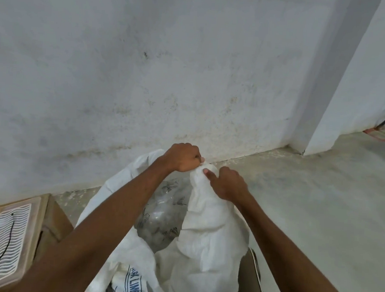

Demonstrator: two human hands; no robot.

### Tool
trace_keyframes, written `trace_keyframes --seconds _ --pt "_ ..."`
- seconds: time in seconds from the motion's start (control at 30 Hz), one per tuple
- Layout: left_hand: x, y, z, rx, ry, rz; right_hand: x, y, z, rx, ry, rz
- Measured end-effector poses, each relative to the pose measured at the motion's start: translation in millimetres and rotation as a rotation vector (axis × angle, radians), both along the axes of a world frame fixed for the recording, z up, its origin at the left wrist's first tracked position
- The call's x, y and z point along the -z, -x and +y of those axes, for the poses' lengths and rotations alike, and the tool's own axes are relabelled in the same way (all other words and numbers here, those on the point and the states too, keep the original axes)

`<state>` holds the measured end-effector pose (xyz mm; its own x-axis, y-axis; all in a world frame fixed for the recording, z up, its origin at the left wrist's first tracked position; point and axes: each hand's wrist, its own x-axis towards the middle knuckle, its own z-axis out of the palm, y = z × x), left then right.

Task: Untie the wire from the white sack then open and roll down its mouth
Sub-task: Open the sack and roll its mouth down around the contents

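Setting: bare concrete floor (pixel 307 198) against a stained whitewashed wall (pixel 147 64), viewed from above.
Sack: white woven plastic sack (pixel 208 244) with blue print, standing low in centre, just in front of the wall; mouth already open, clear plastic liner (pixel 160 216) with contents visible inside.
Left hand: left hand (pixel 184 160) closed in a fist on the far rim of the sack, at the top edge.
Right hand: right hand (pixel 228 184) clamped on the same rim just beside the left, thumb pressed flat onto the cloth.
Wire: no tie visible on the sack; possibly the thin black strand (pixel 5 242) lying on the tan cardboard box (pixel 23 237) at lower left, though too thin to confirm.
Step in hand: likely past untying; 2 hands gathering the rim to begin rolling it down.
Next move: turn the gripped edge outward and down, then work round the mouth in even folds, keeping the liner free and the sack upright.
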<state>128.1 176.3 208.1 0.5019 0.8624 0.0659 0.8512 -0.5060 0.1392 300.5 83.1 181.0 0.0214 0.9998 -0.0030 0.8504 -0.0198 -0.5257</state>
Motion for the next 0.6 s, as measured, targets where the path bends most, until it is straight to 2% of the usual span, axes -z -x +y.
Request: trace_keyframes --seconds 0.03,0.07,0.13,0.27,0.3,0.33,0.37,0.43,0.47,0.5,0.53,0.6 --pt "-1.7 -0.6 2.6 -0.014 0.006 0.003 4.2 4.5 -2.2 0.057 -0.11 -0.091" --pt "-2.1 -0.5 3.9 -0.017 0.038 -0.004 8.3 7.2 -2.8 0.088 -0.136 -0.047" --pt "0.3 0.3 2.0 0.028 0.1 -0.048 8.0 7.1 0.7 0.094 -0.016 0.265" --pt "5.1 -4.5 -11.1 0.137 0.249 -0.2 -2.5 -12.1 10.0 0.082 0.376 0.997" --pt "7.6 -7.3 -11.4 0.122 0.265 -0.214 -3.4 -14.9 8.7 0.089 0.425 1.057" --pt "11.0 -9.1 -11.5 0.092 0.238 -0.173 -3.4 -14.6 6.5 0.087 0.436 1.004" --pt "15.1 -10.0 -10.8 0.068 0.168 -0.089 -0.9 -12.5 3.4 0.071 0.401 0.852" --pt "22.2 -9.1 -7.8 0.051 0.004 0.067 10.0 -5.6 -5.1 0.024 0.22 0.406" --pt "24.7 -8.3 -5.9 0.034 -0.048 0.087 16.9 -3.5 -10.9 0.013 0.097 0.178" --pt "26.3 -8.1 -4.0 0.016 -0.069 0.081 23.5 -1.9 -14.7 0.02 0.011 0.033" --pt "27.1 -8.2 -2.5 0.009 -0.068 0.065 29.3 -1.7 -16.5 0.036 -0.043 0.0" --pt "28.1 -9.9 -1.7 0.047 0.02 -0.001 29.7 -4.4 -16.4 0.04 -0.008 0.185"
